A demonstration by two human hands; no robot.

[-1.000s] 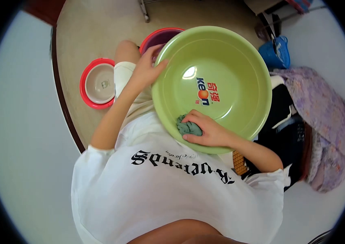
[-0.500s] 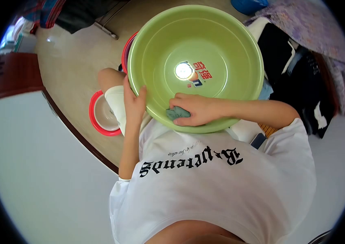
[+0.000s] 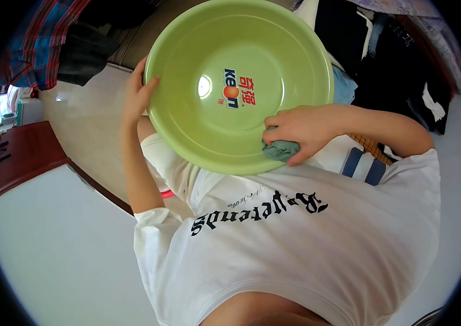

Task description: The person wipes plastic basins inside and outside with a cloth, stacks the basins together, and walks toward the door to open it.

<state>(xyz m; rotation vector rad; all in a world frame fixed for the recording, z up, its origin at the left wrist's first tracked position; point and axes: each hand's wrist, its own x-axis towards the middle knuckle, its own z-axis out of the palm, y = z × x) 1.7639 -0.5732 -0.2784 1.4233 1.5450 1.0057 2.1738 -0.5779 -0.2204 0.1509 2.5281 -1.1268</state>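
A large light-green plastic basin (image 3: 187,108) with a printed logo on its bottom is tilted toward me over my lap. My left hand (image 3: 139,98) grips its rim on the left, thumb on the inner side and fingers behind the outside. Inside the near right part of the basin, my right hand (image 3: 306,130) is closed on a bunched grey-green cloth (image 3: 280,150). The cloth presses against the inner wall close to the rim.
Dark clothes (image 3: 393,70) are piled at the right. Plaid fabric (image 3: 37,49) hangs at the upper left. A red rim (image 3: 167,194) shows beside my leg. A white surface (image 3: 62,244) with a brown edge lies at the left.
The right hand with the cloth has moved right along the basin's near wall. The left hand has shifted up the left rim. The basin has turned, and the view has shifted.
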